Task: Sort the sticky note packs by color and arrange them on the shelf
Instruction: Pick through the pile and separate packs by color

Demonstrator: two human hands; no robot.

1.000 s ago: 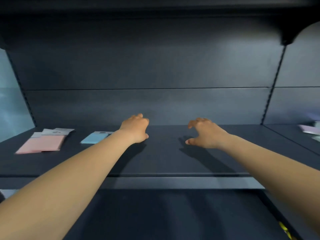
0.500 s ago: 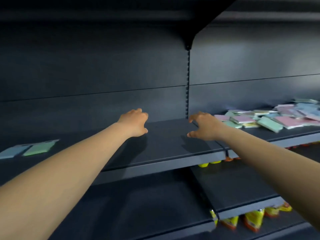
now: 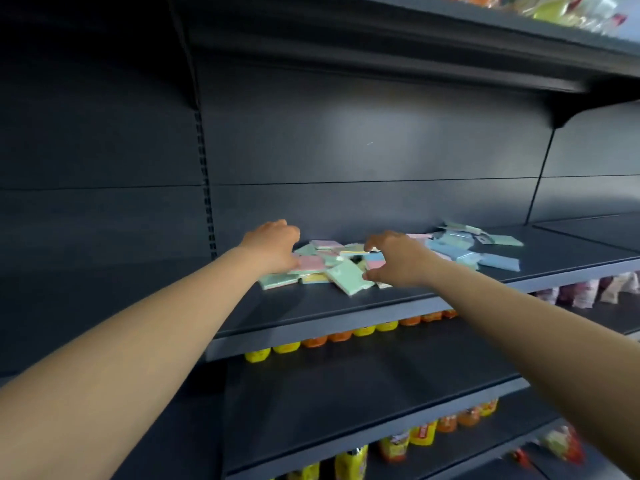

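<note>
A dark blue-grey metal store shelving unit fills the view, its back panel plain and its slotted upright [image 3: 206, 188] running down on the left. The middle shelf [image 3: 311, 306] carries a loose heap of sticky note packs [image 3: 346, 268] in mixed pastel colours, spread from the centre toward the right. At the near edge of the heap a mint green pack [image 3: 347, 276] lies tilted, with a pink pack [image 3: 309, 263] just left of it and a green pack [image 3: 278, 281] at the heap's left end. Further right lie several light blue packs [image 3: 498, 261], overlapping one another, and behind them a few pale green ones near the back panel.

Both bare arms reach forward over the shelf. The left hand [image 3: 273, 245] hangs over the left end of the heap, fingers loosely curled downward and holding nothing; whether they touch the pink pack cannot be told. The right hand [image 3: 398, 259] hovers over the middle of the heap, fingers and thumb spread and bent like a claw, nothing in its grasp.

Under the shelf's front lip stands a row of yellow and orange bottle caps [image 3: 346, 336]. Lower down, yellow and orange bottles [image 3: 422, 436] line another shelf. On the top shelf at upper right sit blurred bagged goods [image 3: 554, 8].
</note>
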